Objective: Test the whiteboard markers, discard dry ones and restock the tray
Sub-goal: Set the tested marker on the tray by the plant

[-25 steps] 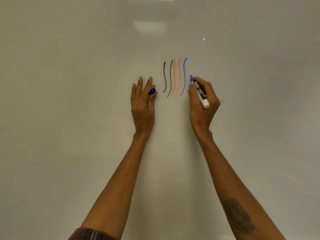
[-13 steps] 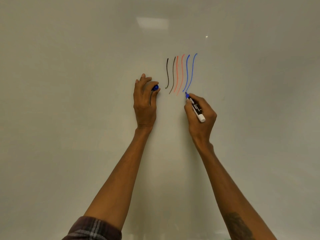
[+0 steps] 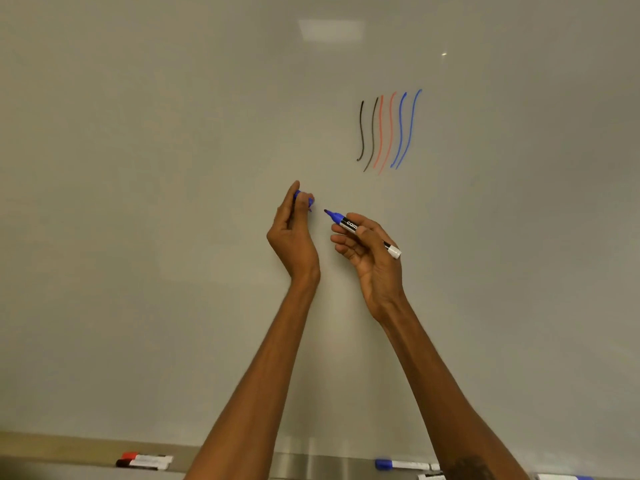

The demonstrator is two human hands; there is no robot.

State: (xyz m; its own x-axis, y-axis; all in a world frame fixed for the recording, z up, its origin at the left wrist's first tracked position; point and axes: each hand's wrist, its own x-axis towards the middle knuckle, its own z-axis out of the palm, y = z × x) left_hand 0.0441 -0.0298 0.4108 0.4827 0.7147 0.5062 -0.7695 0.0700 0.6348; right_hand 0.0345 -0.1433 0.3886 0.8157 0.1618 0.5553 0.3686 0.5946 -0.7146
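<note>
Along the bottom edge, the tray (image 3: 311, 460) holds capped markers at left and right. Mid-frame, the right hand (image 3: 369, 249) pinches the uncapped blue marker (image 3: 360, 230), tip aimed left at the blue cap (image 3: 304, 199) pinched in the left hand (image 3: 292, 230). Best to align cap with tip, then push straight. Beyond, upper right, test strokes (image 3: 389, 131) mark the whiteboard (image 3: 138, 168).

dim even light, ceiling-lamp glare (image 3: 331, 29) on whiteboard (image 3: 138, 168), soft focus

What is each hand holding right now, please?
Left hand: closed on the blue cap.
Right hand: closed on the uncapped blue marker, tip pointing toward the cap.
</note>
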